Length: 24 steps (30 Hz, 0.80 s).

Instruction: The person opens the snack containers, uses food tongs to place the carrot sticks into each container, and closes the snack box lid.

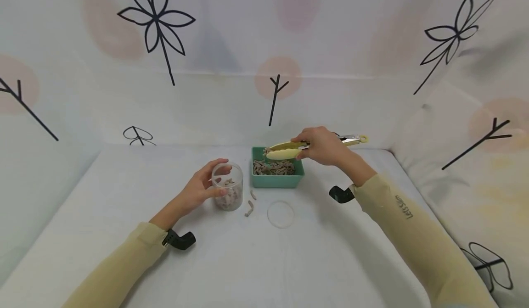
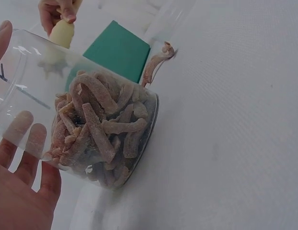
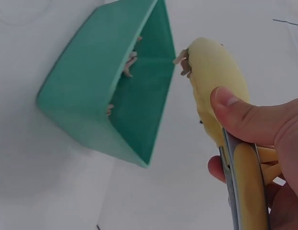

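Note:
My left hand (image 1: 197,189) holds a clear plastic jar (image 1: 235,175) around its side, fingers behind and thumb in front. Brownish, powder-dusted strips (image 2: 101,124) fill the lower part of the jar. With my right hand (image 1: 324,146) I grip yellow-tipped tongs (image 1: 285,154) above a green rectangular box (image 1: 277,182). A few strips (image 3: 184,61) poke out between the tong tips, which are pressed close together. More strips (image 1: 274,167) lie inside the box. The jar stands on the white table, left of the box.
Two loose strips (image 1: 249,208) lie on the white tablecloth (image 1: 231,262) between jar and box. A thin clear ring or lid (image 1: 281,214) lies in front of the box. Behind rises a patterned fabric backdrop (image 1: 223,110).

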Tool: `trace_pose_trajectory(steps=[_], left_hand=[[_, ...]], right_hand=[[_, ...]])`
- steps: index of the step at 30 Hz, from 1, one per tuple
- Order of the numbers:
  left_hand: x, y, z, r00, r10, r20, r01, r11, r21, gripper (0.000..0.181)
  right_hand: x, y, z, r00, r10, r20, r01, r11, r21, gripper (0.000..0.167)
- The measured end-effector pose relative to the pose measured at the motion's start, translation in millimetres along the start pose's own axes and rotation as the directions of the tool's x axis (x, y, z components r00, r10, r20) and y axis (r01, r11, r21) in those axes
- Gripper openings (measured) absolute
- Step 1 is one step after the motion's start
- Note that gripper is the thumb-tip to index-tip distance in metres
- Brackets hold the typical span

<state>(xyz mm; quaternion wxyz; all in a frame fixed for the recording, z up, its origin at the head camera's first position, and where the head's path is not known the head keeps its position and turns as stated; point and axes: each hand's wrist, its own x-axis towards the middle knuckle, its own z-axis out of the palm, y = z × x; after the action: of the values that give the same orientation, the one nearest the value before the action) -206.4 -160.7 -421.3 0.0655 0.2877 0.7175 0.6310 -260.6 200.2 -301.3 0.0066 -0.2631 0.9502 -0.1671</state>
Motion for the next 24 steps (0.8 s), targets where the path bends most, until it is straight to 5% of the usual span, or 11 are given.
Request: trace_pose_trajectory(steps=[12,24], left_hand=[[-0.1,-3.4,-1.3,1.0,-0.027,-0.003,0.027,1.0,0.0,0.075],[-0.8,-0.2,0.8,0.998,-0.063,-0.022,0.063,0.998,0.002,0.075]], right_hand=[[-0.1,-42,-16,0.995,-0.092,-0.03,0.094,0.993,0.07,0.05],[11.9,-83,9,0.965,-0.261,0.022,0.257,0.96,0.113,0.05]])
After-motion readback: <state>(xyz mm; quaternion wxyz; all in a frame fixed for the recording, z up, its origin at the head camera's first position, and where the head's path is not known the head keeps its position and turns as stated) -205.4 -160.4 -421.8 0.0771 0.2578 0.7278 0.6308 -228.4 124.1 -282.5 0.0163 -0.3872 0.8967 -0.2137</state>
